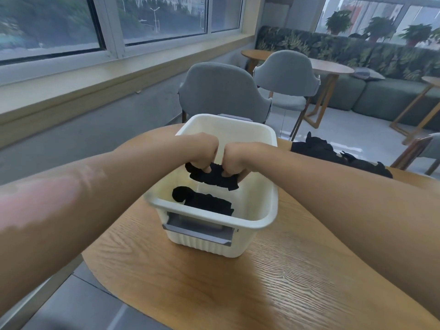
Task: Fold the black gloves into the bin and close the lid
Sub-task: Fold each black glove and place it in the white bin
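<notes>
A white ribbed bin (pixel 266 210) with grey handles stands open on the wooden table. Inside it, near the front wall, lies a folded black glove (pixel 204 202). Both hands are down inside the bin, side by side. My left hand (pixel 202 151) and my right hand (pixel 238 158) together grip a second folded black glove (pixel 214 177), holding it above the bin's floor behind the first. More black gloves lie in a pile (pixel 333 153) on the table to the right of the bin. No lid is in view.
The wooden table (pixel 273 287) has a rounded edge at the left and front. Two grey chairs (pixel 221 91) stand just behind the bin. Farther back are round tables, a green sofa and potted plants. Windows run along the left wall.
</notes>
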A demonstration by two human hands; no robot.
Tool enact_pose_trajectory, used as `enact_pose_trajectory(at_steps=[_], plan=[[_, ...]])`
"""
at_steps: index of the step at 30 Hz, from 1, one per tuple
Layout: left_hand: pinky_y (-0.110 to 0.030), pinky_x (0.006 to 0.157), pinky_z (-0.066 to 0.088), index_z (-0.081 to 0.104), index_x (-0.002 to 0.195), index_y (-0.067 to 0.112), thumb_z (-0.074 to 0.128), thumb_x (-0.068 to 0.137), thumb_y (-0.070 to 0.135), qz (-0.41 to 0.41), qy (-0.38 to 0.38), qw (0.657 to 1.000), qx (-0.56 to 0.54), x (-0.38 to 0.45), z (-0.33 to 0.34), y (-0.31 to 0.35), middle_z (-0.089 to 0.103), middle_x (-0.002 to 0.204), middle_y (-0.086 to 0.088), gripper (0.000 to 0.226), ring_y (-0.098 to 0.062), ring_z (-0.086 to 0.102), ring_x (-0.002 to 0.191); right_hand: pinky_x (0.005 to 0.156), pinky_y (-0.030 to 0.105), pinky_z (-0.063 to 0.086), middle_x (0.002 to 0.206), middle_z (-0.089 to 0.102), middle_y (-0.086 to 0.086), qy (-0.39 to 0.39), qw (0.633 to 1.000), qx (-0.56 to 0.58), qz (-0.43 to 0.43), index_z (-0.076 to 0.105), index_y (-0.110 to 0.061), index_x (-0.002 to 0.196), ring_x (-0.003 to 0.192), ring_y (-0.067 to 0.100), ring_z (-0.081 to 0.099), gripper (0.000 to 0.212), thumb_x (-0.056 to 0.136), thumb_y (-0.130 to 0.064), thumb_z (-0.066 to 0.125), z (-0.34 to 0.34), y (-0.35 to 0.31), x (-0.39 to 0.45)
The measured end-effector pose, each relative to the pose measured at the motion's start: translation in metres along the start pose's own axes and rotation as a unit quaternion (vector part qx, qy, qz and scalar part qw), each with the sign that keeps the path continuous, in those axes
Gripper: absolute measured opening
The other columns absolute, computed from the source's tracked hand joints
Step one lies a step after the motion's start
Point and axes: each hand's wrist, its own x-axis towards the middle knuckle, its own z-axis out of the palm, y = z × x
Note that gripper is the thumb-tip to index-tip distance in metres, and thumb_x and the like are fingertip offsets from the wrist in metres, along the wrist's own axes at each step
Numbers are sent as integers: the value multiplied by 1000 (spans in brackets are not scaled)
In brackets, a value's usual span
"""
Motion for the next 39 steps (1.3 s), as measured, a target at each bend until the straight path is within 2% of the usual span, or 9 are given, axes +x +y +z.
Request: enact_pose_trajectory(at_steps=[8,11,15,19,28,32,34,36,39], plan=[[-36,99,47,64,127,10,72,92,26,40,-115,991,53,15,27,-4,64,123,-7,39,-27,59,112,98,37,53,109,51,9,-98,995,-27,-21,54,-6,108,116,32,63,7,103,-5,49,20,-2,0],[-32,95,45,63,128,10,71,93,24,47,-116,990,60,14,29,-3,64,124,-6,39,-26,58,113,98,38,53,105,49,9,-107,994,-17,-26,52,-8,98,118,33,62,6,103,-5,50,21,0,2],[-28,84,39,61,129,12,72,92,26,45,-85,993,73,10,28,2,64,125,-5,41,-26,58,115,96,36,54,103,55,12,-104,991,-84,-24,50,-13,119,112,31,65,18,103,-16,55,22,-3,4],[-31,82,45,60,109,14,83,81,30,43,-29,995,86,8,25,-1,65,114,-5,41,-27,61,105,98,31,50,139,50,10,-55,984,-167,-35,44,-7,144,121,27,61,52,100,-30,60,15,-5,1],[-31,75,40,64,114,10,72,92,27,48,31,995,83,-15,3,-2,64,111,-8,29,-27,59,100,77,35,56,105,69,9,48,982,-172,-59,63,-9,96,82,27,64,14,98,-20,55,-14,0,-14],[-33,74,39,62,118,13,65,97,33,46,56,995,73,-41,-24,6,62,117,-6,29,-25,55,99,63,30,45,94,64,10,137,967,-193,-91,50,-18,83,85,29,60,12,93,-11,50,-45,4,-48],[-33,72,41,64,114,12,64,97,37,59,71,992,81,-50,-37,12,65,113,-6,29,-26,58,98,61,28,47,99,68,11,150,968,-178,-92,59,-14,90,87,28,64,8,93,-11,52,-59,10,-60],[-35,72,46,67,108,12,64,97,38,71,93,989,86,-64,-51,20,67,105,-6,29,-26,61,93,65,30,54,106,70,12,155,971,-162,-82,69,-8,103,91,26,67,18,93,-12,55,-71,18,-75],[-34,74,49,69,103,12,66,96,38,87,127,984,84,-79,-70,37,69,99,-3,27,-24,63,91,92,43,57,117,70,13,169,970,-154,-77,71,-7,113,106,31,67,27,93,-15,56,-88,32,-101]])
